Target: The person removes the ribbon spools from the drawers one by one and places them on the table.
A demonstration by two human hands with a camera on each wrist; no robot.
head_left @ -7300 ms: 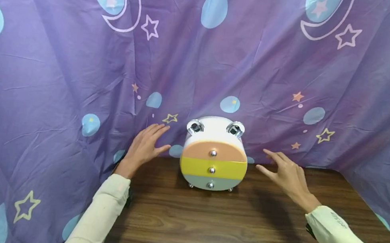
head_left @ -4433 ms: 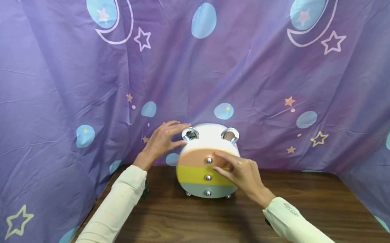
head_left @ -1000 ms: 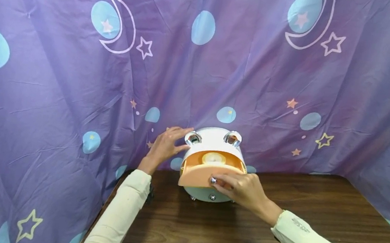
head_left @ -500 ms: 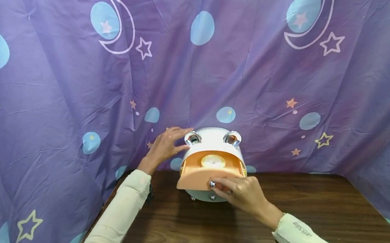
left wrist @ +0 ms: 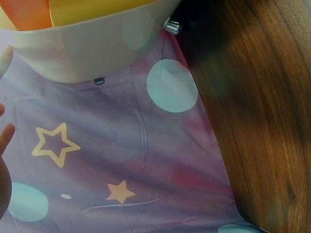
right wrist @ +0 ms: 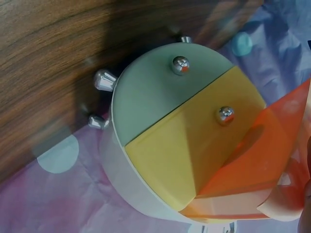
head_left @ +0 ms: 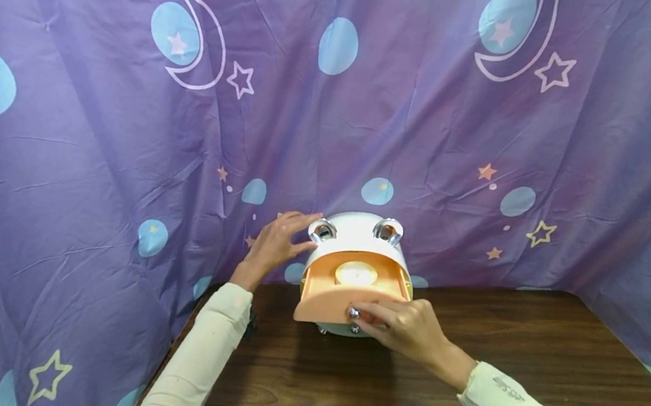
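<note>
A small white frog-shaped chest of drawers [head_left: 355,228] with two chrome eyes stands at the back of the table. Its orange top drawer [head_left: 322,304] is pulled out; a bright, pale round shape [head_left: 356,274] shows inside. My right hand [head_left: 410,326] pinches that drawer's chrome knob [head_left: 354,313]. My left hand [head_left: 279,241] reaches to the chest's left eye [head_left: 322,231], fingers mostly extended, thumb below; whether it presses is unclear. In the right wrist view, the yellow drawer [right wrist: 189,145] and green drawer [right wrist: 155,94] are closed.
The brown wooden table [head_left: 292,387] spreads in front of the chest and to its right. A purple curtain [head_left: 287,118] with stars and moons hangs close behind and along both sides. Short chrome feet [right wrist: 105,80] hold the chest up.
Earlier, both hands were apart from the chest and all drawers closed. My left hand came to the eye. My right hand took the top knob and drew the orange drawer out, slightly farther within the last second.
</note>
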